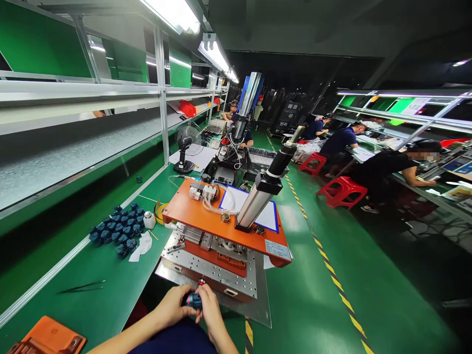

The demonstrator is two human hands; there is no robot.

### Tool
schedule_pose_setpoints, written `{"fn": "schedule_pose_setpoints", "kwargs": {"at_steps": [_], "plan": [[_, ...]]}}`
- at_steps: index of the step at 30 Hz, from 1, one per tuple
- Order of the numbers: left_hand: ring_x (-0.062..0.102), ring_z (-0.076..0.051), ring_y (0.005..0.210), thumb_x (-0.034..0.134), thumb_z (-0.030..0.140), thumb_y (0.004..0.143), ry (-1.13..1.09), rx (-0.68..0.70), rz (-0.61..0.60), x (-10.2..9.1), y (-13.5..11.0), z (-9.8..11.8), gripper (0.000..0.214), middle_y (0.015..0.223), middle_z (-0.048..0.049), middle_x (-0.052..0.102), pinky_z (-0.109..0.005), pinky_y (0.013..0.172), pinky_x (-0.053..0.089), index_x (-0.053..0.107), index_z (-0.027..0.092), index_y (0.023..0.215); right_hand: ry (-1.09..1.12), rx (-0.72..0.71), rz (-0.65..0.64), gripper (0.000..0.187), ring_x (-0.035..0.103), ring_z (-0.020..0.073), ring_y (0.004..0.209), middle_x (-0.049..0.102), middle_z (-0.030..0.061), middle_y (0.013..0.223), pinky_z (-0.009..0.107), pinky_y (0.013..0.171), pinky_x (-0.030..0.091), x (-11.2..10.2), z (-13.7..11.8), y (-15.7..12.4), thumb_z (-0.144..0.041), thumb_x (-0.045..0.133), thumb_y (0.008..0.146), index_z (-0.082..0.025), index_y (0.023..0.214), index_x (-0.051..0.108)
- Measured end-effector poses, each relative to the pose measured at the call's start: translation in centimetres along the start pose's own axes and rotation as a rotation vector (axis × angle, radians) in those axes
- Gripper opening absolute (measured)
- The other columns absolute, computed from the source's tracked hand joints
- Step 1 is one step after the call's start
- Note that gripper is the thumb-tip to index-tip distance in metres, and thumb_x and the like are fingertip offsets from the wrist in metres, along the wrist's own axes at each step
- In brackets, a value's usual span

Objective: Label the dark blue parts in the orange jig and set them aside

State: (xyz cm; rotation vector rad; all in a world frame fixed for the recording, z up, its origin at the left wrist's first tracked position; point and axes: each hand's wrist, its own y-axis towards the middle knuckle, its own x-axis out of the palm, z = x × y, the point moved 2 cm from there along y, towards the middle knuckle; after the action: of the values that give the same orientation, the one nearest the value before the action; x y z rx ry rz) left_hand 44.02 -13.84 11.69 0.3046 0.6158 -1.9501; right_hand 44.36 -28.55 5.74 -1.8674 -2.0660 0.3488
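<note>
Gripping a small dark-teal, rounded part with a reddish patch (194,301), the 2 hands meet low in front of the body: the left hand (170,306) is curled around its left side, and the right hand (211,307) has its fingers closed at its right end. Just beyond the right fingertips shows a small red knob (201,281); whether they touch it is unclear. Behind stands a press with an orange top plate (191,206) and a tilted silver cylinder (254,201). Left of it, the green counter (114,295) carries a cluster of dark-teal parts (120,228), a small white bottle (149,220), a crumpled white tissue (142,247), dark slender tweezers (81,286) and, nearest, an orange block (51,337).
</note>
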Motion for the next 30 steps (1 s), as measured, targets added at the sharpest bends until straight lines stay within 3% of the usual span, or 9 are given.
{"fn": "schedule_pose_setpoints", "kwargs": {"at_steps": [6,18,30], "plan": [[0.063,-0.024,0.088,0.078,0.039,0.068,0.017,-0.001,0.005,0.1,0.2,-0.1,0.045,0.096,-0.0032,0.073,-0.027,0.076,0.043,0.069,0.018,0.106,-0.015,0.018,0.011,0.044,0.052,0.0104,0.036,0.057,-0.0023,0.062,0.017,0.027,0.037,-0.1,-0.1,0.0,-0.063,0.055,0.080,-0.019,0.079,0.057],[0.063,-0.026,0.093,0.073,0.038,0.070,0.002,-0.023,-0.020,0.2,0.4,0.0,0.046,0.103,-0.0044,0.073,-0.031,0.085,0.045,0.068,0.019,0.111,-0.012,0.035,0.028,0.045,0.051,0.0102,0.034,0.057,-0.0021,0.059,0.017,0.026,0.035,-0.3,0.5,0.6,-0.064,0.052,0.082,-0.019,0.079,0.057],[0.064,-0.026,0.096,0.075,0.041,0.071,-0.030,0.017,-0.047,0.3,0.8,-0.4,0.047,0.105,-0.0064,0.074,-0.031,0.087,0.045,0.068,0.019,0.112,-0.012,0.023,0.019,0.039,0.051,0.0100,0.036,0.057,-0.0026,0.060,0.017,0.028,0.036,-0.3,-1.1,-0.2,-0.058,0.050,0.084,-0.019,0.080,0.056]]}}
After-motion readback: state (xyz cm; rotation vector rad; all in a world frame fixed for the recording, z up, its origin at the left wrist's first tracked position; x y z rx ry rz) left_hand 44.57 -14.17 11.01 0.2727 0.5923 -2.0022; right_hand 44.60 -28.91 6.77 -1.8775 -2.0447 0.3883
